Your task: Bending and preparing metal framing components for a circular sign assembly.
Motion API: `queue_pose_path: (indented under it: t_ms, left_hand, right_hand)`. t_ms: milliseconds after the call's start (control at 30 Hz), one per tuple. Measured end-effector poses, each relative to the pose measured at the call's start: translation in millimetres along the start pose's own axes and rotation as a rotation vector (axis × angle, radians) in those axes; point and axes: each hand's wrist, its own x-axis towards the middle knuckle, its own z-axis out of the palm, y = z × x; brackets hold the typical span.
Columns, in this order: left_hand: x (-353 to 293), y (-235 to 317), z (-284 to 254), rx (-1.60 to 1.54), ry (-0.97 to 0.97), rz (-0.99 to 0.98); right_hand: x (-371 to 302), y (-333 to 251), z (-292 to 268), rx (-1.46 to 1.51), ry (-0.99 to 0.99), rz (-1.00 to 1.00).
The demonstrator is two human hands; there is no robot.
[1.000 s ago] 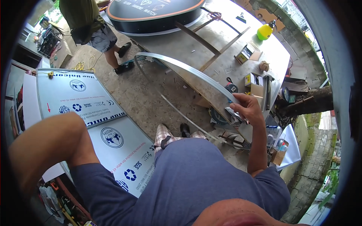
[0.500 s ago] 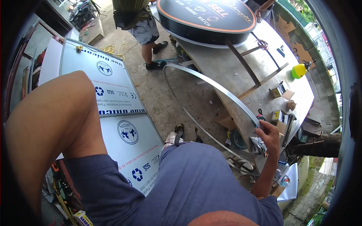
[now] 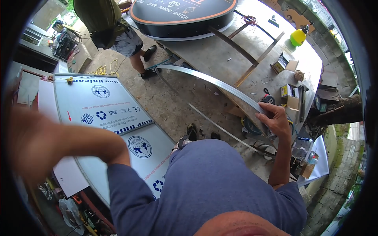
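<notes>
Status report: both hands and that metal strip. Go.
Right hand gripping the curved metal strip at its near end. Left hand out of frame, arm raised. Strip arcs over the concrete floor toward a co-worker's feet.

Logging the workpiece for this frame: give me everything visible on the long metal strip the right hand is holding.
The metal strip is a long, thin, flat band, silvery grey and slightly shiny, looking like aluminium or steel. It bows in an arc from near the other person's shoes at upper left down to the right hand, whose grip closes over its near end. Its middle runs along the edge of the grey worktable; whether it rests there cannot be told. The far end looks bent back into a short return. No dents show.
</notes>
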Motion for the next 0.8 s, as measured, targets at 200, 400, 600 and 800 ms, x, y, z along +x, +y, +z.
queue_pose_path:
  t_ms: [200,400,600,800]
  left_hand:
    - [-159.3,5.3,163.7,-0.316,-0.608,-0.720]
    - [-203.2,70.7,218.3,-0.456,-0.898,-0.546]
    - [-215.5,96.9,217.7,-0.564,-0.931,-0.662]
    - [-222.0,112.9,197.9,-0.542,-0.892,-0.610]
  right_hand:
    - [-13.9,-8.9,1.9,-0.014,-0.044,-0.120]
    - [-24.2,-12.6,18.7,0.018,-0.182,-0.093]
    - [-36.9,-6.2,28.4,0.084,-0.320,0.022]
    - [-44.4,65.9,-9.2,-0.016,-0.235,-0.007]
